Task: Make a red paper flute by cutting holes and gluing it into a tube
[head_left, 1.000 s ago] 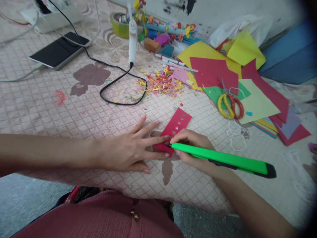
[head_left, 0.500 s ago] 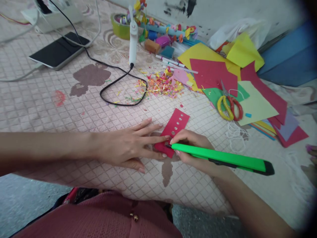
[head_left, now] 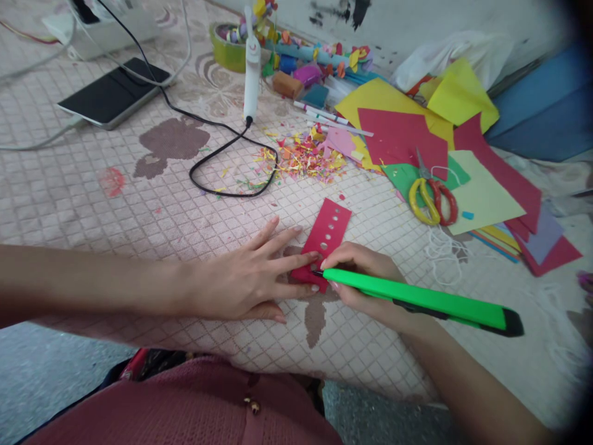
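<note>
The crimson rectangular paper strip [head_left: 317, 235] at the frame's centre carries a row of pale round holes. Right of it, the long slim bright-green tool [head_left: 417, 293] ends in black. The pinkish-beige woven tablecloth [head_left: 176, 216] bears a brown diamond lattice (and mauve-brown blotches [head_left: 172, 141]). At right, the scissors [head_left: 432, 185] have one yellow and one red handle; at bottom, the knitted garment [head_left: 185, 402] is dusty rose.
</note>
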`<action>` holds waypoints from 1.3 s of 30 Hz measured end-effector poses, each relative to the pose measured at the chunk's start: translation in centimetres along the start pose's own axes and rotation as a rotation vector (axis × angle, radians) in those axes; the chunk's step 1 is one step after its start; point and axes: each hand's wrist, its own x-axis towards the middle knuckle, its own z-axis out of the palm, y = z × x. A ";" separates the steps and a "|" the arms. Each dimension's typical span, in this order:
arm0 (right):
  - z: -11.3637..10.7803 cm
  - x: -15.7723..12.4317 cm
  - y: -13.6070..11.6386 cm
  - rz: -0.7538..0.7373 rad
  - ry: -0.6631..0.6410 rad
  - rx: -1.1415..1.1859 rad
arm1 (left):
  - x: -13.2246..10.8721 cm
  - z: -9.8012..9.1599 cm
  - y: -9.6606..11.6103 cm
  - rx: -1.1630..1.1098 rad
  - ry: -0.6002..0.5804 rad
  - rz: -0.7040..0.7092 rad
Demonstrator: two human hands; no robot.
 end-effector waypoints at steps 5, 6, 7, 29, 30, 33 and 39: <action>0.1 -0.4 0.1 0.021 -0.008 -0.011 | 0.0 -0.1 0.6 0.083 0.004 -0.017; 0.1 -0.5 0.1 0.030 -0.008 -0.011 | 0.0 -0.1 0.6 0.090 0.003 -0.018; 0.1 -0.5 0.1 0.040 -0.008 -0.012 | 0.0 -0.1 0.7 0.092 0.002 -0.019; -0.1 -0.1 0.0 0.047 0.008 0.030 | -0.1 -0.6 -2.0 -0.129 -0.062 0.061; -0.1 -0.2 0.0 0.050 0.006 0.029 | -0.2 -0.6 -1.9 -0.129 -0.054 0.053; -0.1 -0.3 0.1 0.052 0.002 0.036 | -0.2 -0.4 -1.6 -0.114 -0.041 0.040; -0.2 -0.3 0.3 0.030 -0.020 0.052 | -0.3 -0.1 -1.1 -0.055 -0.020 0.032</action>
